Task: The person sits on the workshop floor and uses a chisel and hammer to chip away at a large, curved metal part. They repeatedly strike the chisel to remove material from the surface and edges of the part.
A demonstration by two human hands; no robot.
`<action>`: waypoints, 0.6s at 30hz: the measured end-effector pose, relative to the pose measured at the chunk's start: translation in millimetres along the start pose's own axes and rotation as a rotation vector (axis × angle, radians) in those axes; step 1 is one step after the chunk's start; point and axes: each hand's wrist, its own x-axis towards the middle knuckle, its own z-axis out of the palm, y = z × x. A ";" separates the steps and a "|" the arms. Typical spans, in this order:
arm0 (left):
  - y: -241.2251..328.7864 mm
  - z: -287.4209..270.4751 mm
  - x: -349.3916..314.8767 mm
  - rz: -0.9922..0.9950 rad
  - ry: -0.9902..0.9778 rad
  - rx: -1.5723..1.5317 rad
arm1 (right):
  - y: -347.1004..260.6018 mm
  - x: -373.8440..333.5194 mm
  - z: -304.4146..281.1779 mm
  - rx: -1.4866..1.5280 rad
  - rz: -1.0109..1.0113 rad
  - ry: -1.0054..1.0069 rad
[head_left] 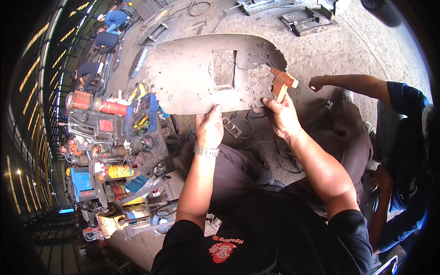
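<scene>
A worn grey-brown metal sheet (183,68) with rounded ends, small holes and a rectangular cutout is held up before me, tilted. On its near edge, left of the middle, my left hand (210,128) is closed, thumb on the upper face and fingers hidden beneath. My right hand (283,117) grips the near right corner, its thumb pressed along the edge. Rising from that same hand is an orange T-shaped tool (282,84) with a pale end, set against the sheet's ragged right edge. Its exact kind I cannot make out.
At right, a co-worker in dark blue stretches out a closed hand (316,83). A cluttered bench at left carries a blue toolbox (142,114), a yellow bottle (120,171) and a blue machine (82,183). Metal frames (309,23) lie on the concrete floor; other people bend at far left.
</scene>
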 end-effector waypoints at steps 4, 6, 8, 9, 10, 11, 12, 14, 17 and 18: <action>0.4 9.7 8.0 -0.003 0.026 0.004 | -6.7 3.0 -2.4 0.003 0.021 -0.007; -0.9 8.1 10.1 -0.002 0.037 0.017 | -7.2 3.9 -3.2 -0.017 0.020 0.002; -4.1 1.6 10.9 0.007 0.031 0.042 | -8.9 4.9 -2.4 -0.021 0.029 -0.010; -4.8 0.2 11.0 -0.006 0.050 0.059 | -9.7 5.5 -2.2 -0.024 0.034 -0.014; -5.0 -0.8 10.8 -0.019 0.069 0.077 | -9.0 6.8 -4.1 -0.027 0.041 -0.020; -3.7 1.8 11.4 -0.032 0.088 0.095 | -8.6 8.0 -5.7 -0.031 0.049 -0.025; -2.5 5.0 12.5 -0.030 0.092 0.087 | -8.3 9.0 -7.0 -0.034 0.057 -0.030; 0.3 11.2 14.0 -0.025 0.102 0.071 | -9.5 9.3 -5.7 -0.037 0.054 -0.036; -3.9 7.0 16.8 0.047 0.139 0.078 | -7.2 12.2 -4.6 -0.053 0.065 -0.055; -4.2 9.8 17.3 0.022 0.193 0.075 | -6.7 13.8 -5.3 -0.060 0.068 -0.061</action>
